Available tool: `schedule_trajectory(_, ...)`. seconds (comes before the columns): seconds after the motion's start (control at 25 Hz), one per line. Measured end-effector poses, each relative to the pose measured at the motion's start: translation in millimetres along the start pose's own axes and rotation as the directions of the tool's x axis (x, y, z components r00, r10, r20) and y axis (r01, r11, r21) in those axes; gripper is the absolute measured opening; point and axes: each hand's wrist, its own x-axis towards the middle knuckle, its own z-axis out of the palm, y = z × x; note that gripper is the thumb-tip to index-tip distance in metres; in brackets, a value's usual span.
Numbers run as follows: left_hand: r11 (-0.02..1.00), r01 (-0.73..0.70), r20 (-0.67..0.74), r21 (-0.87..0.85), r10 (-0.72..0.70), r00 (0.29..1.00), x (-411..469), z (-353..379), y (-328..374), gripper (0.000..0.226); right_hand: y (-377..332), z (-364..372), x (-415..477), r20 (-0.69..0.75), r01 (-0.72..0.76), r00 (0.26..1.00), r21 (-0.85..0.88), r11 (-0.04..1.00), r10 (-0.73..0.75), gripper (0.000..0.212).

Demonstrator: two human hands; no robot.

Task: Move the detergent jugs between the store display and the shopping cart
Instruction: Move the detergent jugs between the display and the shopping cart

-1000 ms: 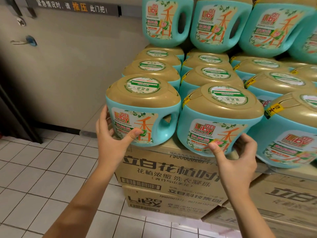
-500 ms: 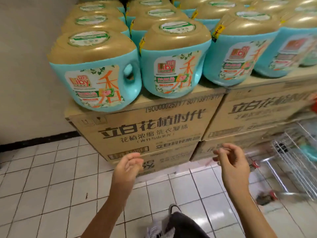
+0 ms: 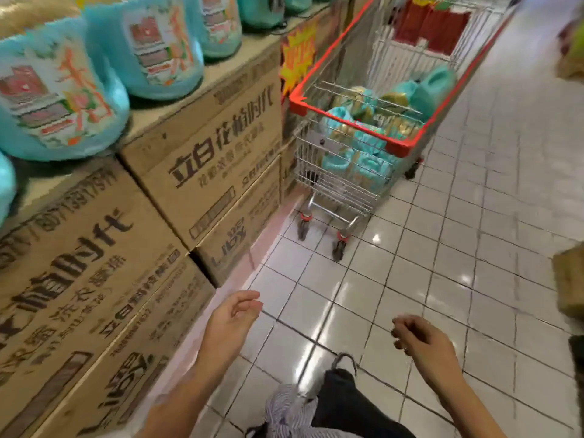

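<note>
From my remote seat, the biggest thing in view is the stack of cardboard cartons (image 3: 202, 159) forming the store display, running along the left over the tiled floor (image 3: 458, 216). Beyond its far end stands the shopping cart (image 3: 347, 126), red-rimmed, close against the cartons.

The detergent jugs are in both places. A row sits on top of the cartons, the nearest display jug (image 3: 57, 99) at the left edge. Several more lie heaped in the cart basket, with one cart jug (image 3: 433, 86) on top of the heap. How many are in there I can't count, as the picture is smeared.

My left hand (image 3: 230, 320) and right hand (image 3: 420, 339) hang low over the tiles, fingers loosely curled, holding nothing.

I judge these jugs to be heavy and rigid (full of liquid, by the look of them), with smooth, rounded bodies that would slip under a flat palm. The moulded side handle is the place to hook the fingers, with the other hand under the base.

A second ago both hands were up against the two front jugs on the display. Half a second ago they had dropped away empty, and only a corner of the cart showed. Now the view has swung right and takes in the whole cart.
</note>
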Motion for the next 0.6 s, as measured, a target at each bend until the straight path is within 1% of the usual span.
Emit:
schedule_trajectory(0.08, 0.998, -0.035, 0.076, 0.048, 0.031, 0.997, 30.0, 41.9, 20.8, 0.017, 16.3, -31.3, 15.9, -0.068, -0.07, 0.995, 0.036, 0.997, 0.073, 0.012)
schedule_trajectory(0.16, 0.995, -0.049, 0.109, 0.084, 0.04, 0.993, 57.7, 85.8, 38.4, 0.018, 25.1, -60.7, 39.9, -0.084, -0.122, 0.989, 0.046, 0.991, 0.125, 0.013)
schedule_trajectory(0.24, 0.993, -0.069, 0.131, 0.095, 0.056, 0.99, 81.0, 133.1, 57.5, 0.019, 24.9, -91.9, 73.7, -0.084, -0.121, 0.989, 0.019, 0.992, 0.122, 0.014)
schedule_trajectory(0.32, 0.994, -0.084, 0.136, 0.068, 0.075, 0.988, 100.7, 183.6, 79.0, 0.02, 15.4, -127.9, 113.9, -0.104, -0.078, 0.992, -0.008, 0.997, 0.076, 0.016)
schedule_trajectory(0.4, 0.995, -0.097, 0.13, 0.02, 0.094, 0.987, 114.1, 226.9, 103.9, 0.021, -2.3, -159.9, 153.6, -0.129, -0.022, 0.991, 0.0, 1.0, 0.022, 0.017)
schedule_trajectory(0.52, 0.99, -0.137, 0.164, -0.025, 0.139, 0.977, 136.8, 280.5, 144.5, 0.021, -34.0, -197.9, 211.2, -0.157, 0.052, 0.987, 0.085, 0.995, -0.038, 0.017)
schedule_trajectory(0.6, 0.978, -0.197, 0.147, -0.066, 0.205, 0.968, 162.7, 305.9, 175.2, 0.021, -57.7, -216.7, 254.7, -0.167, 0.116, 0.982, 0.141, 0.983, -0.092, 0.017)
